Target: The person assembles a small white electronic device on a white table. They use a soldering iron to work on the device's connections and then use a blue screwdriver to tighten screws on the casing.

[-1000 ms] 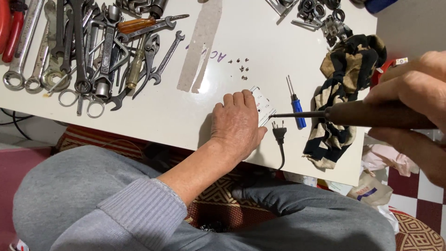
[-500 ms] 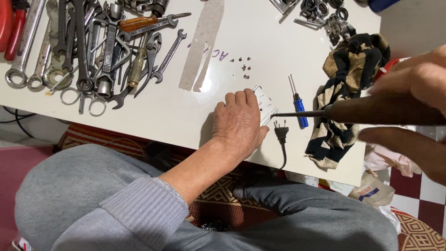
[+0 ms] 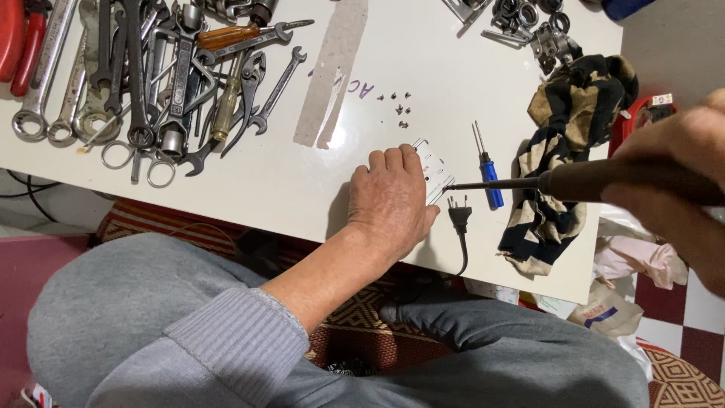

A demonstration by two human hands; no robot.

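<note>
Head view shows almost nothing has changed in the last second: on the white worktop (image 3: 249,181) your left hand (image 3: 393,200) still presses flat on the small white board (image 3: 434,168). Your right hand (image 3: 683,177) stays closed around the soldering iron (image 3: 596,180), its tip touching the board's edge beside your left fingers, so the work continues.

Pile of wrenches (image 3: 143,83), small screws (image 3: 399,109), blue screwdriver (image 3: 489,177), patterned rag (image 3: 570,143), black plug (image 3: 459,213)
</note>
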